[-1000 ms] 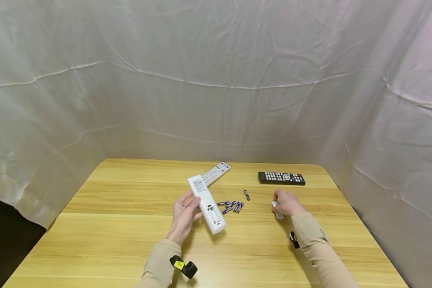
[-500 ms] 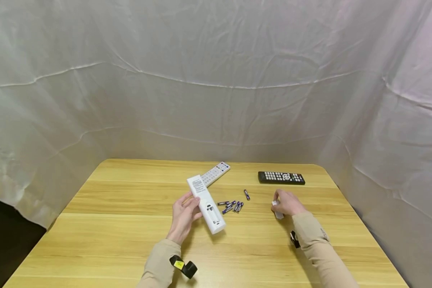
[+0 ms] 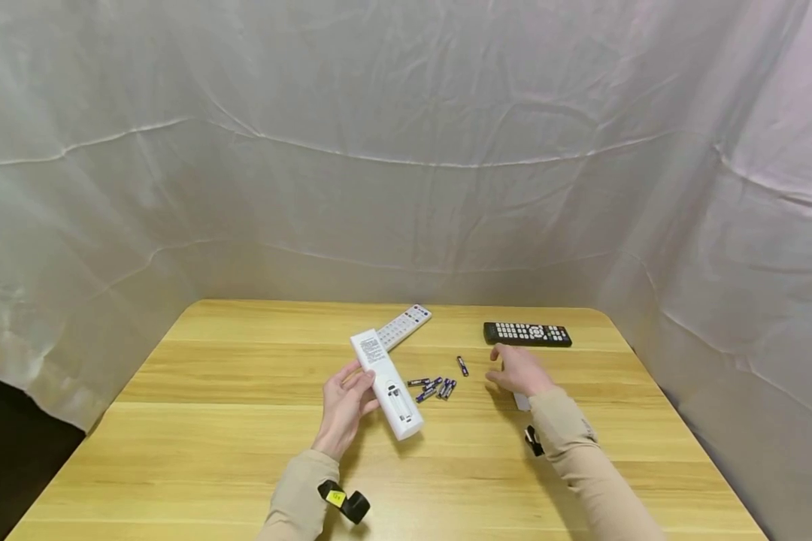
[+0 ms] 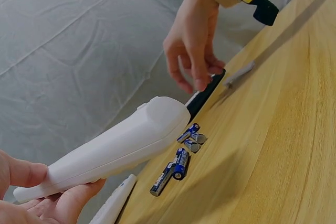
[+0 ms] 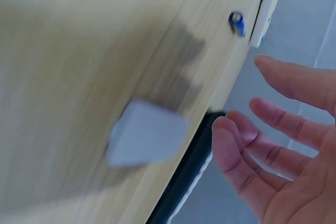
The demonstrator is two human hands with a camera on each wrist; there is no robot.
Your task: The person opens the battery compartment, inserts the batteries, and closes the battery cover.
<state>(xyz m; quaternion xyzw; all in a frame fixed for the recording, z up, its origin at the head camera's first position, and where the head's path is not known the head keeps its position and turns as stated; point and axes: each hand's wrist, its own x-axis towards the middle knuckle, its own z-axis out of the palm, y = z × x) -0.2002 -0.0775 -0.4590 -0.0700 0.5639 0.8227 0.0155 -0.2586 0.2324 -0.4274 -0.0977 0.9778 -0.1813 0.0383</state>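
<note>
My left hand (image 3: 345, 406) grips a white remote control (image 3: 377, 368), thumb on top, its back turned up and its battery compartment uncovered and without batteries. Above the table, my right hand (image 3: 519, 370) holds nothing, its fingers apart and loosely bent. Below it lies a small white battery cover (image 5: 147, 134), mostly hidden by the hand in the head view. Between the hands is a cluster of several blue-and-silver batteries (image 3: 428, 391). One single battery (image 3: 463, 366) lies apart, left of the right hand.
A second white remote (image 3: 406, 324) lies buttons up behind the held one. At the back right a black remote (image 3: 528, 333) lies buttons up. The wooden table (image 3: 230, 436) ends at grey curtains (image 3: 392, 210) behind and to the sides.
My right hand has let go of the battery cover, lifted, and moved left and a little forward. The cover stays on the table. The left hand and its remote hardly move.
</note>
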